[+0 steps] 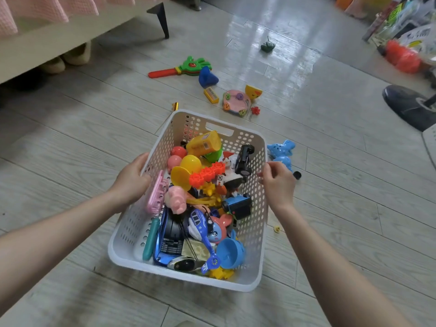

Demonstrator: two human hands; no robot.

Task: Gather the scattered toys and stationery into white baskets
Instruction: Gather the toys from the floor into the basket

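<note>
Hands at a full basket on the floor

Left hand (132, 179) grips the basket (256, 251) left wall, fingers curled around it; right hand (278, 182) beside the right rim, fingers loosely curled, contact unclear.

White perforated basket (256, 204) full of toys on grey plank floor (70, 149). Left hand (132, 182) grips its left rim; right hand (278, 182) at right rim, fingers loosely curled. Blue dolphin toy (282, 151) just beside right wall; hand clapper (181, 68) beyond far edge.
</note>
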